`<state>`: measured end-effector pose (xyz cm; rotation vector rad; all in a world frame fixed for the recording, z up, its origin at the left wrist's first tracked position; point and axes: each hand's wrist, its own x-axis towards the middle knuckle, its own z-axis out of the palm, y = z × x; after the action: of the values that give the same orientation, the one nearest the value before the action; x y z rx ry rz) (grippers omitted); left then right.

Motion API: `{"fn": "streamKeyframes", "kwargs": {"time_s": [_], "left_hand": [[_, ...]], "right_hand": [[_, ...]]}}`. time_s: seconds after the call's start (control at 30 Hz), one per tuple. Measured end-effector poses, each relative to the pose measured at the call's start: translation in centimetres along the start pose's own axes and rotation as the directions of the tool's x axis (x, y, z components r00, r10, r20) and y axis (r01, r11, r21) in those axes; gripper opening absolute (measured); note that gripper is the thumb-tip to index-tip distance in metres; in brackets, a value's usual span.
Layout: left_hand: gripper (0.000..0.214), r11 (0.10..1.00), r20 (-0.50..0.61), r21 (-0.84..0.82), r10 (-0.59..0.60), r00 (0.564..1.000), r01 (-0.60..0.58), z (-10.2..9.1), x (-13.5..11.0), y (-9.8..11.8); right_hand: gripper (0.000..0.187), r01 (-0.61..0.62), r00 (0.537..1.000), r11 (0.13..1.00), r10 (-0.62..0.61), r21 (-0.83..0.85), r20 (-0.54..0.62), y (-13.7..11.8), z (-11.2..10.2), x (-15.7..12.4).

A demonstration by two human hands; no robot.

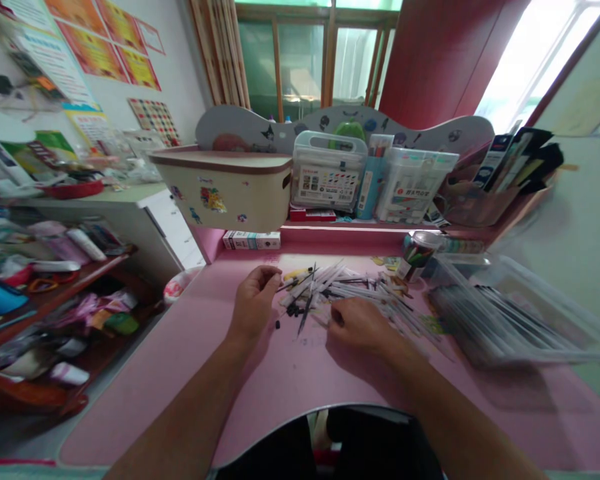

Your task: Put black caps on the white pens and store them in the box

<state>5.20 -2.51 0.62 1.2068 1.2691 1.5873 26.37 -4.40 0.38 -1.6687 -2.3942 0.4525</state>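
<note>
A loose pile of pens (345, 287), clear and white barrels with black tips, lies scattered on the pink desk (180, 360). My left hand (254, 300) rests at the pile's left edge, its fingers curled and pinched on the end of a thin pen. My right hand (360, 323) lies palm down on the near side of the pile, fingers bent onto the pens; what it grips is hidden. A few small black caps (293, 311) lie between the two hands.
A clear plastic tray (520, 313) with more pens sits at the right. A cup of coloured pens (415, 253) stands behind the pile. The raised shelf holds a cream storage bin (225, 187) and marker boxes (327, 170). Cluttered shelves (45, 280) stand to the left.
</note>
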Motion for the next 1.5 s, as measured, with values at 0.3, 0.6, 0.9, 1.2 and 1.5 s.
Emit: {"fn": "streamKeyframes", "kwargs": {"time_s": [0.3, 0.6, 0.9, 1.2, 1.5], "left_hand": [[0.044, 0.938, 0.587, 0.065, -0.311, 0.748, 0.340, 0.5, -1.6, -0.3], [0.026, 0.844, 0.051, -0.441, -0.315, 0.948, 0.304, -0.4, 0.7, 0.3], [0.025, 0.761, 0.022, -0.519, -0.444, 0.896, 0.390, -0.4, 0.9, 0.7], [0.027, 0.765, -0.006, -0.507, -0.464, 0.886, 0.397, -0.2, 0.9, 0.8], [0.011, 0.731, 0.176, -0.429, -0.508, 0.843, 0.530, 0.2, -0.1, 0.7]], "right_hand": [[0.024, 0.304, 0.944, 0.804, -0.183, 0.511, -0.274, -0.9, 1.7, 0.6], [0.022, 0.329, 0.905, 0.897, -0.211, 0.295, -0.369, -1.8, 3.4, 0.6], [0.010, 0.396, 0.879, 0.918, -0.386, -0.024, -0.278, -2.2, 4.7, 1.9], [0.018, 0.430, 0.872, 0.871, -0.331, 0.239, -0.362, -1.5, 4.1, 0.9], [0.007, 0.389, 0.862, 0.471, 0.117, 0.792, -0.493, -0.7, 1.9, 0.7]]}}
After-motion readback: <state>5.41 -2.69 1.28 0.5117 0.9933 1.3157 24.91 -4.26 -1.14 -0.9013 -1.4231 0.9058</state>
